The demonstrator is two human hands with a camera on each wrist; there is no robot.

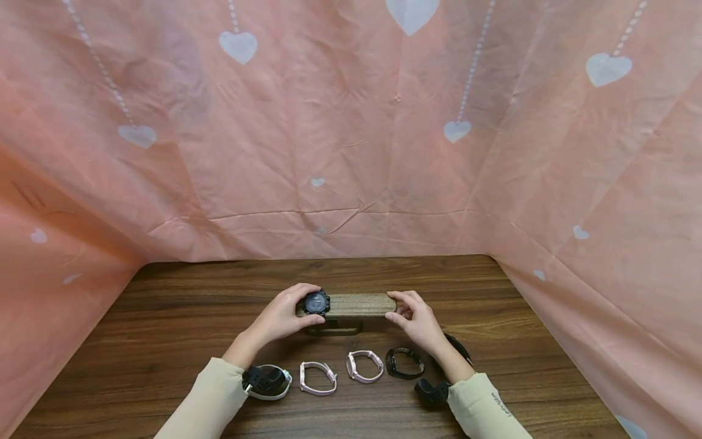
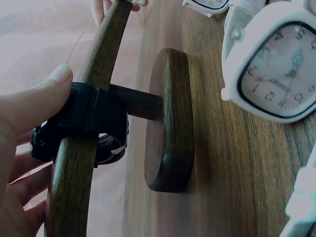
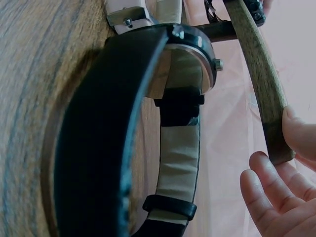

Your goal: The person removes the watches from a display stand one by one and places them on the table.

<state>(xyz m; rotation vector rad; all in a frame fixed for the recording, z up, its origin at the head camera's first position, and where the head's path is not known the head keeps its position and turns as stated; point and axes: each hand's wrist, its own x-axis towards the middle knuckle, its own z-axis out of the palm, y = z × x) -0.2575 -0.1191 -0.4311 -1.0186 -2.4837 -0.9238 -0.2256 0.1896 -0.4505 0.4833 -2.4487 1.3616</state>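
A wooden T-shaped watch stand (image 1: 364, 304) stands on the table, its bar running left to right above a rounded base (image 2: 173, 128). Around the bar's left part sits a black digital watch (image 1: 316, 302) with a round face; its strap (image 2: 111, 113) loops round the bar. My left hand (image 1: 281, 312) grips this watch, thumb on the near side and fingers on the far side. At the other end, my right hand (image 1: 418, 318) pinches the bar's tip between thumb and fingers. In the right wrist view some fingers (image 3: 256, 195) lie off the wood.
A row of watches lies in front of the stand: a white one (image 2: 279, 74) at left, two pale pink ones (image 1: 318, 391) (image 1: 364, 379), a dark one (image 1: 404, 375), and a black-strapped one (image 3: 98, 143) beside my right wrist. Pink curtains (image 1: 351, 152) enclose the table.
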